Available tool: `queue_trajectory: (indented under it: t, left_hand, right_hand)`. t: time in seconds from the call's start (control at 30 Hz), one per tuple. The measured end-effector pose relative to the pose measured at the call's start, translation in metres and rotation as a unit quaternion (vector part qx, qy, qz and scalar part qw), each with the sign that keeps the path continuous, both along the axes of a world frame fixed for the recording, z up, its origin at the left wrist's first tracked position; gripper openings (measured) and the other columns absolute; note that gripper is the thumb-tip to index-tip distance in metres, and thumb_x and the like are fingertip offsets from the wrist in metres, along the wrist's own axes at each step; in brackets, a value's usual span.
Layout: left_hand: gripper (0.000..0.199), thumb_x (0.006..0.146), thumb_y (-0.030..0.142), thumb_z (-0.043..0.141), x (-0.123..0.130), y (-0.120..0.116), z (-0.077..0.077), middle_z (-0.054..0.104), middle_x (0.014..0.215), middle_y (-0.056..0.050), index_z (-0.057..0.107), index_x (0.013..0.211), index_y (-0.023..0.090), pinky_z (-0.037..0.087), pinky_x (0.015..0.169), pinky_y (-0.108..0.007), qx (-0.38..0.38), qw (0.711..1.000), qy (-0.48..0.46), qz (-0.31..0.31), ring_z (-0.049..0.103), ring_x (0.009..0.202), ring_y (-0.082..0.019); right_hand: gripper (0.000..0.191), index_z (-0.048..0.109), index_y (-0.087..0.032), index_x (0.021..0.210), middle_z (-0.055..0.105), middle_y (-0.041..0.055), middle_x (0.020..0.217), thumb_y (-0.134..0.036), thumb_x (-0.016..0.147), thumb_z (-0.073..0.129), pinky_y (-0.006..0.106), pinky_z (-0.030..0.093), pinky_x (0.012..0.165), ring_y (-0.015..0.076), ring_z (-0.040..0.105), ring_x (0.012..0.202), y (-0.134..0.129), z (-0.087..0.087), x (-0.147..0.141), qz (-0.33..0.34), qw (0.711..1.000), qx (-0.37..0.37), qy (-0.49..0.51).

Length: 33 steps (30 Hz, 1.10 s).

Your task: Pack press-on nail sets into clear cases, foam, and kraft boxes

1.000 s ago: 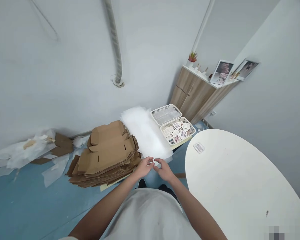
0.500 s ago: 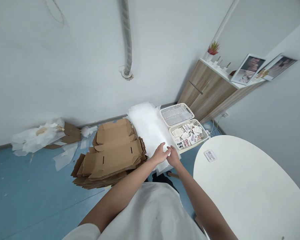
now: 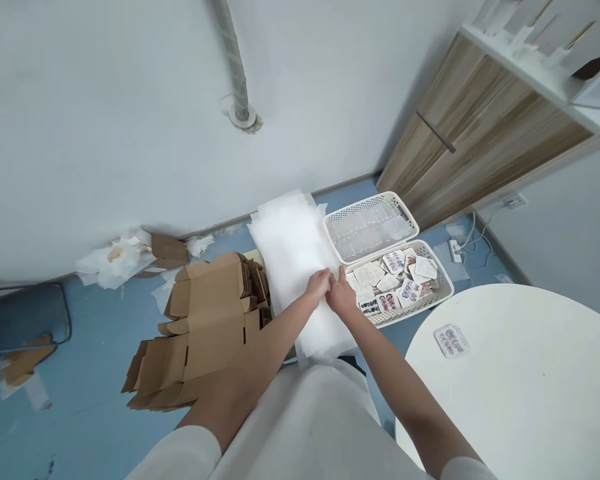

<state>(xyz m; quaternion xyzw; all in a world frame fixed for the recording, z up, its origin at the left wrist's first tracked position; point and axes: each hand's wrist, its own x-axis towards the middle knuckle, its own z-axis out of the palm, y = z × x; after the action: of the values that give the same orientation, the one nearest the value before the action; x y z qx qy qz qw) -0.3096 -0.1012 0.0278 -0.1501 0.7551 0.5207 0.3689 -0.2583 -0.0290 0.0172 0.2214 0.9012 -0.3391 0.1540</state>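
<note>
My left hand (image 3: 319, 285) and my right hand (image 3: 341, 295) meet over a stack of thin white foam sheets (image 3: 295, 250). The left fingers are curled in, close against the right hand. On the right hand the index finger points forward while the others are bent. Whatever the fingertips hold, if anything, is too small or hidden to make out. Just right of my hands is a white plastic basket (image 3: 447, 283) of small cards, some printed with nail designs. Behind it stands another white basket (image 3: 414, 230) with clear plastic pieces inside.
Flattened cardboard boxes (image 3: 215, 300) are piled to the left. A round white table (image 3: 520, 393) at right bears one small card pack (image 3: 451, 341). Foam scraps (image 3: 113, 260) lie by the wall. A wooden cabinet (image 3: 470, 133) and a power strip (image 3: 455, 251) are at the back right.
The view has tilted down and come closer to the baskets. My hands have drawn together, the left fingers curling in from a more spread pose.
</note>
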Motion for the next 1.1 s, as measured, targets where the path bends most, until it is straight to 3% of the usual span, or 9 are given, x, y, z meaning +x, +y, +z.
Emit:
queue_trajectory:
  t: [0.13,0.27,0.37,0.5,0.7,0.87,1.0,1.1]
  left_hand:
    - [0.039,0.080,0.048,0.036,-0.013,-0.011,-0.020,0.060,0.102,-0.010,0.057,0.089,0.016,0.041,0.077,-0.032,-0.044,0.998,-0.025,0.039,0.054,0.094,-0.022]
    - [0.028,0.074,0.043,0.047,-0.010,-0.014,-0.032,0.061,0.078,-0.003,0.057,0.072,0.018,0.042,0.065,-0.025,0.012,0.998,0.003,0.062,0.055,0.076,-0.016]
    - [0.023,0.071,0.036,0.050,-0.009,-0.017,-0.036,0.056,0.060,0.000,0.054,0.059,0.017,0.040,0.058,-0.023,0.037,0.997,0.019,0.068,0.053,0.063,-0.013]
    - [0.020,0.070,0.031,0.051,-0.012,-0.025,-0.036,0.057,0.062,-0.001,0.054,0.058,0.016,0.041,0.060,-0.023,0.039,0.996,0.016,0.076,0.055,0.064,-0.013]
    - [0.029,0.064,0.041,0.061,-0.008,-0.028,-0.024,0.062,0.075,-0.005,0.059,0.077,0.015,0.043,0.061,-0.026,0.085,0.995,0.000,0.056,0.059,0.070,-0.015]
    - [0.024,0.064,0.039,0.061,0.002,-0.036,-0.011,0.057,0.063,-0.001,0.055,0.062,0.016,0.042,0.061,-0.025,0.107,0.992,0.071,-0.017,0.057,0.066,-0.014]
    - [0.021,0.069,0.035,0.055,0.011,-0.045,0.012,0.055,0.058,0.000,0.053,0.059,0.017,0.040,0.061,-0.025,0.110,0.988,0.107,-0.031,0.056,0.061,-0.013]
    - [0.022,0.071,0.037,0.052,0.022,-0.053,0.037,0.058,0.062,-0.001,0.054,0.065,0.016,0.041,0.062,-0.026,0.145,0.981,0.116,-0.051,0.056,0.062,-0.013]
  right_hand:
    - [0.051,0.038,-0.017,0.123,0.022,0.0141,0.139,-0.024,0.075,0.052,0.036,0.043,0.075,0.0274,0.051,0.104,-0.004,-0.004,-0.009,0.085,0.992,0.058,-0.079]
    - [0.047,0.040,-0.014,0.122,0.037,0.0120,0.131,-0.021,0.077,0.047,0.032,0.042,0.078,0.0237,0.050,0.103,-0.010,-0.005,-0.007,0.155,0.986,0.052,-0.029]
    - [0.044,0.044,-0.015,0.120,0.045,0.0095,0.124,-0.016,0.076,0.045,0.033,0.040,0.082,0.0226,0.047,0.103,-0.011,-0.006,-0.002,0.165,0.985,0.038,0.040]
    - [0.037,0.052,-0.020,0.112,0.046,0.0070,0.123,-0.016,0.076,0.046,0.036,0.037,0.085,0.0230,0.043,0.105,-0.010,-0.007,0.008,0.136,0.987,0.034,0.082]
    - [0.027,0.059,-0.026,0.101,0.044,0.0047,0.125,-0.023,0.075,0.050,0.040,0.034,0.080,0.0251,0.040,0.105,-0.016,-0.001,0.021,0.119,0.989,0.036,0.084]
    - [0.028,0.058,-0.027,0.102,0.042,0.0046,0.127,-0.027,0.075,0.052,0.041,0.031,0.082,0.0258,0.037,0.107,-0.025,0.018,0.039,0.094,0.987,0.046,0.119]
    - [0.020,0.061,-0.025,0.090,0.029,0.0057,0.135,-0.034,0.072,0.056,0.046,0.025,0.088,0.0302,0.027,0.118,-0.034,0.032,0.064,-0.008,0.979,0.101,0.179]
    - [0.017,0.061,-0.023,0.084,0.038,0.0079,0.128,-0.035,0.072,0.057,0.049,0.026,0.089,0.0303,0.032,0.117,-0.040,0.040,0.084,-0.036,0.975,0.090,0.201]
